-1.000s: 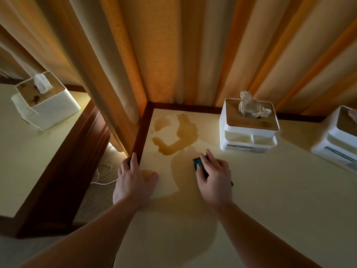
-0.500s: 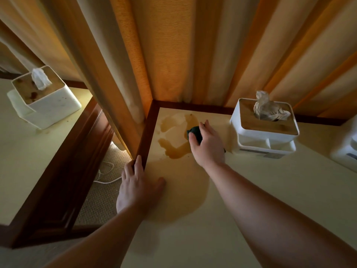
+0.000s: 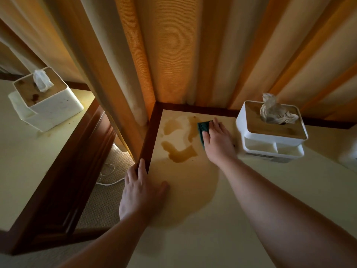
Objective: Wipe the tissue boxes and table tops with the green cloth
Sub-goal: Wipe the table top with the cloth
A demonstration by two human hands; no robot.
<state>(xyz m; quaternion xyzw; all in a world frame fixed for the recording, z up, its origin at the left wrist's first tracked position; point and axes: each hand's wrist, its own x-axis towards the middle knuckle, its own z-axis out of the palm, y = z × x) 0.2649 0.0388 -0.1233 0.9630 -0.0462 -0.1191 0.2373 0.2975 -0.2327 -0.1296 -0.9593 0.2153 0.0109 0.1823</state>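
Observation:
A brown spill (image 3: 180, 140) stains the far left corner of the cream table top (image 3: 251, 200). My right hand (image 3: 218, 140) presses the folded green cloth (image 3: 203, 130) flat on the spill's right edge; most of the cloth is hidden under the palm. My left hand (image 3: 141, 190) rests flat on the table's left edge, fingers over the dark wood rim. A white tissue box (image 3: 270, 132) with a wooden lid stands just right of my right hand. On the separate left table (image 3: 29, 161) stands another white tissue box (image 3: 46, 99) with stains on its lid.
Orange-beige curtains (image 3: 173, 55) hang behind both tables and drop into the gap between them. A white cable (image 3: 108, 180) lies on the woven floor in that gap. Part of a third white box (image 3: 349, 157) shows at the right edge.
My right hand slid the green cloth away from me, from the table's middle up to the far part of the spill. The left hand stayed on the table edge.

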